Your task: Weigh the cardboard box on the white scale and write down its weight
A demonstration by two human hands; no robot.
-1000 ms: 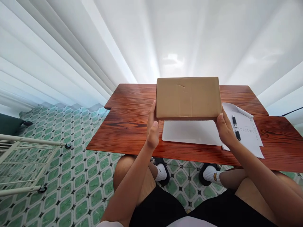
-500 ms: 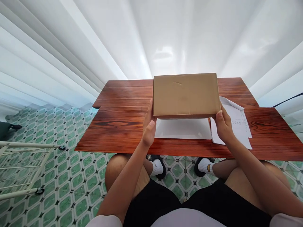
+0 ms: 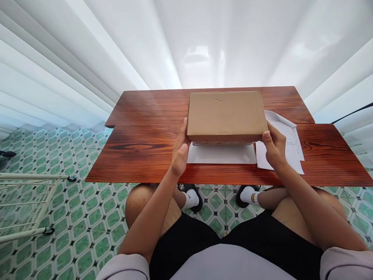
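Note:
A closed brown cardboard box [image 3: 225,112] is held between my two hands above the table. My left hand [image 3: 180,149] presses on the box's left end, thumb near the front corner. At the right end, my right hand [image 3: 274,146] grips the front corner with its thumb on the near side. Beneath the box lies a flat white glossy sheet or tray [image 3: 221,154], its far part hidden by the box. Partly under my right hand are white papers [image 3: 287,140] with small print and a curled top edge.
The reddish-brown wooden table [image 3: 131,146] has stepped side edges. White curtains [image 3: 233,42] hang behind it. A cream wire rack on casters [image 3: 29,206] stands on the green tiled floor at left. My legs are below the table's near edge.
The box has come down a little toward the table and tilted, so more of its near side shows. Both hands have kept hold of it. The camera view has shifted slightly.

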